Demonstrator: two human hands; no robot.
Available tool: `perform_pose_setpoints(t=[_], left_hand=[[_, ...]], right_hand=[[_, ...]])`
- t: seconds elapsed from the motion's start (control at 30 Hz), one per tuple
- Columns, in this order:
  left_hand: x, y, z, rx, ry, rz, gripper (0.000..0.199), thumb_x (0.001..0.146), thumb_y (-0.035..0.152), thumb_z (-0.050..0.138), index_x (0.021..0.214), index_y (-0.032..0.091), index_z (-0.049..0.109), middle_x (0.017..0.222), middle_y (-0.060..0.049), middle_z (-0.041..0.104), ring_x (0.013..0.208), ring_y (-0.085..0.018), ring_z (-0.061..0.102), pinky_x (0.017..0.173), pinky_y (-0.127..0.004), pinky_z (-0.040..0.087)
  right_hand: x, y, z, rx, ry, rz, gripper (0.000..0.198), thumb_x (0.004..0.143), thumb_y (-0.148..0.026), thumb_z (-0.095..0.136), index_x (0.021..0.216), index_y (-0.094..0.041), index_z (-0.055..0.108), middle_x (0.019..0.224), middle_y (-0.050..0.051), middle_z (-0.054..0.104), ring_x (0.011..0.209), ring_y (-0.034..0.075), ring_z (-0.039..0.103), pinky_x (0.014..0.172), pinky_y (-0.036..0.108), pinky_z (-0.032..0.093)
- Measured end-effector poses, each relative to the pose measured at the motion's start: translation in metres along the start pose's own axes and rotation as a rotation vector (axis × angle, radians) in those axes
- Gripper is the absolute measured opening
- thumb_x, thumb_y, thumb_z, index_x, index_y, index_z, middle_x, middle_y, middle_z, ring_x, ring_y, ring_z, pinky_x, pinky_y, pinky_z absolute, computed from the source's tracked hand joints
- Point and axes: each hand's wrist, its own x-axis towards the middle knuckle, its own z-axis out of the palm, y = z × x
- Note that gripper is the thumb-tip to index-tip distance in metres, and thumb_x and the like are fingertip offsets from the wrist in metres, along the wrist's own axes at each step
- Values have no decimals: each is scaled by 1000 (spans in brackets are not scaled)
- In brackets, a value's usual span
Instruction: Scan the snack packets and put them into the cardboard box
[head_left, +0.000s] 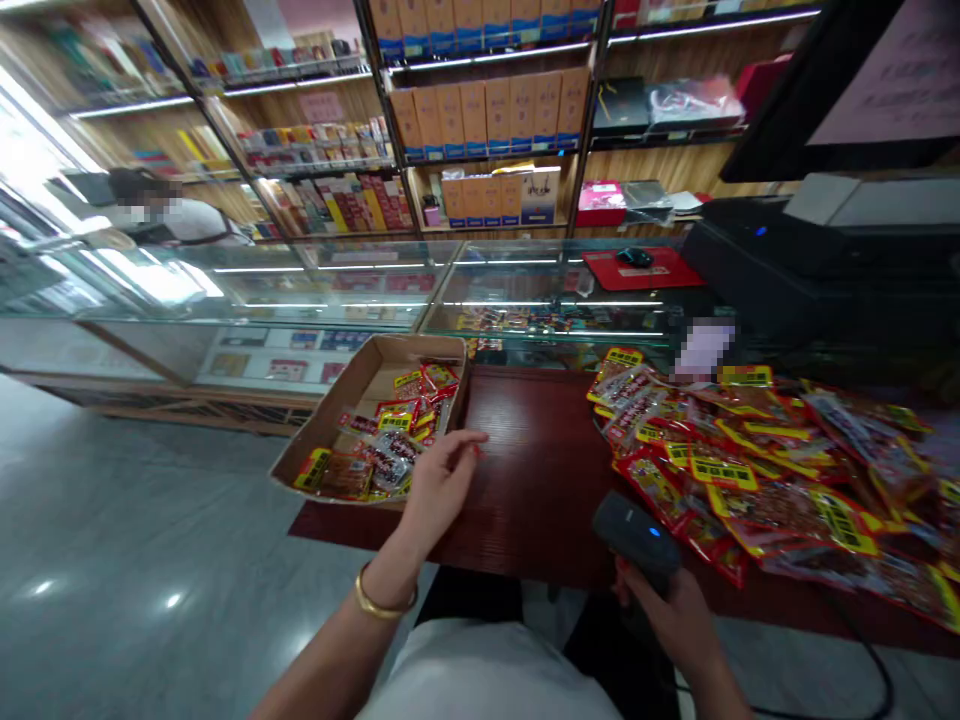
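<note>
My right hand (679,605) is wrapped around a dark handheld barcode scanner (630,530) with a small blue light on top. My left hand (442,485), with a gold bangle on the wrist, hovers beside the right wall of a cardboard box (322,420). Its index finger stretches forward, the other fingers are loosely bent, and nothing shows in them. Inside the box lie several red-and-yellow snack packets (397,420). A large heap of similar snack packets (757,475) covers the right side of the dark red table (532,440), just beyond the scanner.
Behind the table runs a glass display counter (360,290), with a mouse (634,258) on a red mat (675,270). At right stands a dark machine (825,260) below a monitor (885,80). A cable (874,660) hangs at lower right. Another person (187,215) is at far left.
</note>
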Motion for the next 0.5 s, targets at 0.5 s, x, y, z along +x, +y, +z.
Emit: perform_pose_setpoints(t=[0.5], left_hand=[[66, -42, -119, 731, -191, 71, 53, 49, 15, 85, 99, 24, 75, 112, -15, 75, 114, -40, 63, 101, -45, 43]], right_hand=[[3, -1, 3, 62, 54, 92, 63, 67, -72, 73, 80, -11, 74, 56, 8, 67, 50, 22, 64, 51, 32, 53]])
